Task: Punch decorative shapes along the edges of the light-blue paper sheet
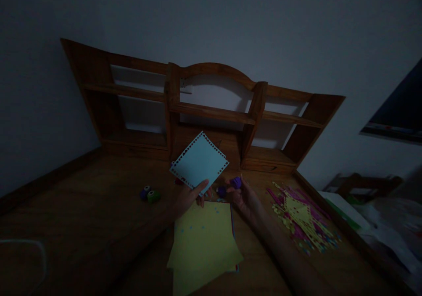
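My left hand (pixel 191 197) pinches a light blue paper square (pixel 199 162) by its lower corner and holds it up above the wooden desk (pixel 82 217). Small holes run along the square's edges. My right hand (pixel 242 195) is closed on a small purple paper punch (pixel 236 182), just right of the square. A second purple punch (pixel 221 191) sits between my two hands. Below both hands lies a stack of yellow paper sheets (pixel 202 243) dotted with tiny blue punched bits.
Two small punches, one purple (pixel 145 193) and one green (pixel 153 196), stand left of my hands. A heap of yellow and pink paper scraps (pixel 301 219) lies at the right. A wooden shelf unit (pixel 211 111) lines the desk's back. The room is dim.
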`<control>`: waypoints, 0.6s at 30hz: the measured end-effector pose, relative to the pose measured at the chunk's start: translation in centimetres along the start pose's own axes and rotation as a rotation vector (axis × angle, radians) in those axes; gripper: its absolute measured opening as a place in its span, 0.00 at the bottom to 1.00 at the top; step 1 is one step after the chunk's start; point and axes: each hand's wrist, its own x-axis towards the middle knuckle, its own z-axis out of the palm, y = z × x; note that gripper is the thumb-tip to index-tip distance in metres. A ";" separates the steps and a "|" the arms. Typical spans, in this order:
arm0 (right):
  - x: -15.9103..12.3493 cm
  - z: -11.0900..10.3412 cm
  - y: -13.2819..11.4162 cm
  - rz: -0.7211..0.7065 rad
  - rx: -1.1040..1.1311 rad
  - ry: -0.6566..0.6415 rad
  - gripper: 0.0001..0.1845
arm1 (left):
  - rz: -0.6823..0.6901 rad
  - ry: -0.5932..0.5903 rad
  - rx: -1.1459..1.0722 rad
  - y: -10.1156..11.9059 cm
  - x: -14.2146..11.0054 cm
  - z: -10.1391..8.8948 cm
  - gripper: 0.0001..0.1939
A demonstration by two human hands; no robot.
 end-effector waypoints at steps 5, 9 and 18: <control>0.0 -0.1 0.0 0.018 0.009 0.007 0.23 | -0.019 0.017 -0.003 -0.4 0.2 0.0 0.21; -0.6 0.6 0.0 -0.157 -0.200 0.132 0.20 | -0.023 0.036 -0.009 -0.5 0.3 -0.1 0.22; -0.5 -2.4 -2.6 -0.595 -0.661 0.482 0.22 | -0.005 0.147 -0.066 -1.4 0.9 -0.6 0.20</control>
